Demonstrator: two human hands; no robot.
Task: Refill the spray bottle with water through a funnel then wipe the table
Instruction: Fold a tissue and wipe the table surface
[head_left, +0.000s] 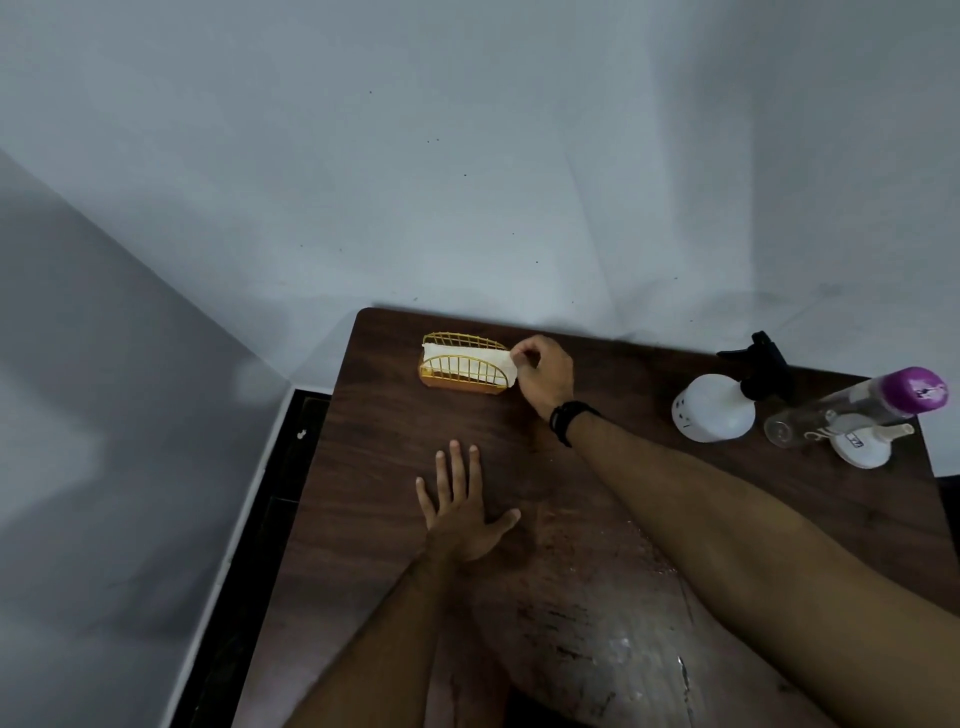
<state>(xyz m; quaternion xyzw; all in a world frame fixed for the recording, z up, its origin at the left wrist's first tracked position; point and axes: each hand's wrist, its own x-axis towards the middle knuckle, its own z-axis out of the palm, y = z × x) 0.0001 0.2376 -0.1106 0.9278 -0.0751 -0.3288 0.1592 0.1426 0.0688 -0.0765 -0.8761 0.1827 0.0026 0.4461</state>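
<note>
The white paper napkin (470, 357) stands in the yellow wire napkin holder (462, 367) near the far left corner of the dark wood tabletop (395, 431); the right hand (545, 374) pinches its right end between thumb and fingertips. The left hand (460, 506) lies flat and spread on the tabletop, well apart from it. Far right stands the white round spray bottle with black trigger head (719, 402); just beside it lie a clear plastic bottle with purple cap (857, 410) and a white funnel (865, 444), whose small label is unreadable
</note>
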